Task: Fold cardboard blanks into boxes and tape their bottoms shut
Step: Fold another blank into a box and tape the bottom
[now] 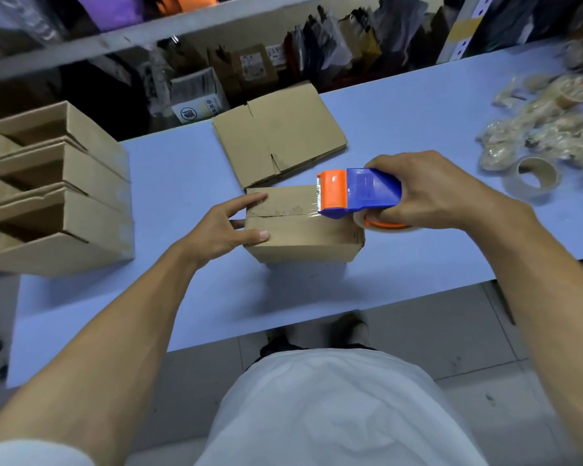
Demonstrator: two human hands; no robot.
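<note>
Cardboard box (300,230) stands bottom-up on the blue table (182,297), near its front edge, with the two bottom flaps closed and a seam running across the top. Left of the box, three finished boxes (58,186) lie stacked on their sides with open mouths facing left. Behind the box, touching its far edge, lies a pile of flat blanks (280,132). Right of the box and well apart, crumpled tape scraps (546,129) and a nearly empty tape roll (532,176) lie on the table. The right hand (441,193) grips the blue and orange tape dispenser (357,193), fingers curled round its handle; the toothed edge rests on the seam at the right end of the box. The left hand (223,230) holds the left end of the box, fingers spread and straight over the top, thumb on the near flap.
</note>
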